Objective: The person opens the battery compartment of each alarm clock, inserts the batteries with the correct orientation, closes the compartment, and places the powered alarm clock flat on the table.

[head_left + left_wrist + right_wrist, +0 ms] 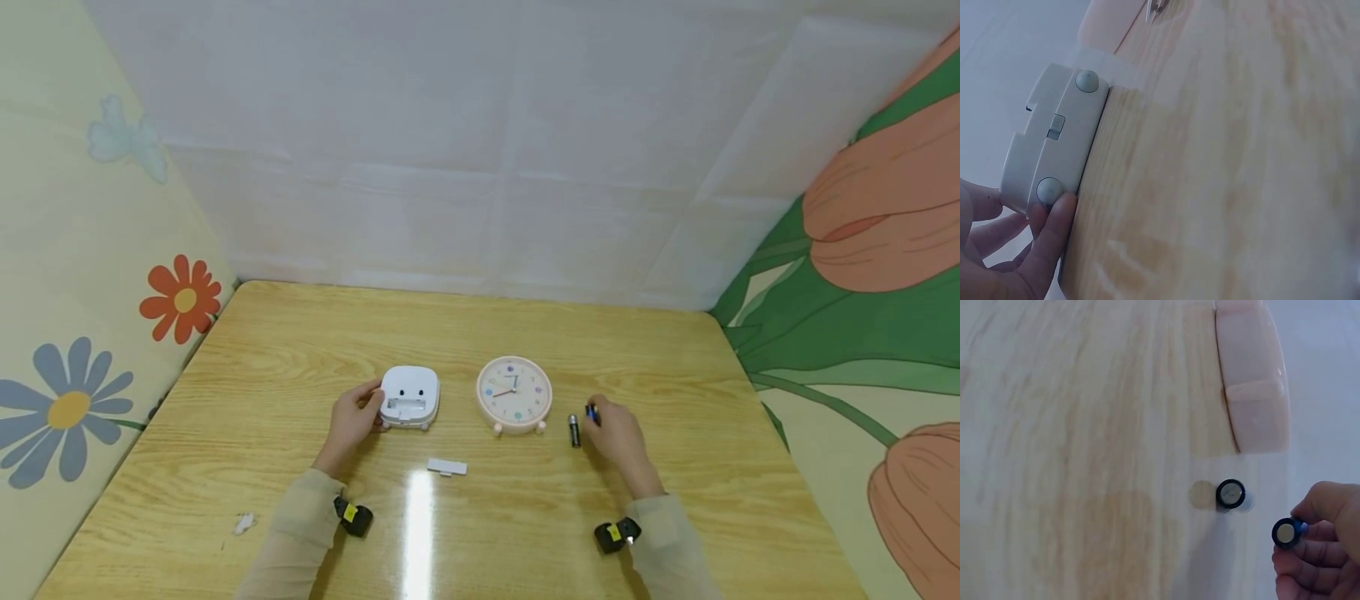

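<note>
A small white alarm clock (409, 395) lies back up, its battery slot uncovered and two dark knobs above the slot. My left hand (356, 416) grips its left edge; in the left wrist view the fingertips lie by one round foot (1049, 190). Between the thumb and fingers of my right hand (617, 433) is a blue battery (1286, 532), its flat end showing in the right wrist view. A second, dark battery (574, 431) lies on the table just left of that hand. The white battery cover (447, 467) lies apart, below the white clock.
A round pink alarm clock (514, 394) lies face up between the hands. Near the left forearm is a torn white scrap (244, 523) on the wooden table (637, 350). A white cloth wall (480, 150) stands behind the table, with flowered walls at both sides.
</note>
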Tool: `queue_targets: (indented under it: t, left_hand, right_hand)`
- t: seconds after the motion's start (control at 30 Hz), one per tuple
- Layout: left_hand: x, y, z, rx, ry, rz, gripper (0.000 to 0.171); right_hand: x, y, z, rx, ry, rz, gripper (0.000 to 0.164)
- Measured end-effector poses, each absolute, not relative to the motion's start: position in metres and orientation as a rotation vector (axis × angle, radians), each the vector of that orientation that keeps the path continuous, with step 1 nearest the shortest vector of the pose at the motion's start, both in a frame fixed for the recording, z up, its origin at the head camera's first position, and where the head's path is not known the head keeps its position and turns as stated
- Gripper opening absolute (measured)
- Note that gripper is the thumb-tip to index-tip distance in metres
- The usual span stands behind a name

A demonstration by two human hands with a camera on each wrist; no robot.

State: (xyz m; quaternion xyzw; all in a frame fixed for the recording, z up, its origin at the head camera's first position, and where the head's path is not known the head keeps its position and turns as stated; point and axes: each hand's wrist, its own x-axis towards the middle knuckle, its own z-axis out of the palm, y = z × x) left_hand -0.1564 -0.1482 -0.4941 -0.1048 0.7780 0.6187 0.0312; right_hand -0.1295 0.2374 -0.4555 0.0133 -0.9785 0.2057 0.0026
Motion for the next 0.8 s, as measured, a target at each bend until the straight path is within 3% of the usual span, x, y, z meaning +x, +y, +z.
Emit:
queue_targets:
  t: [0.8]
  left_hand:
    - [-0.156,-0.148,-0.495,-0.332,2.371,1.927,0.035]
  right_hand:
    - [-0.132,0.207,-0.438,0.192,-2.958,0.670,0.024]
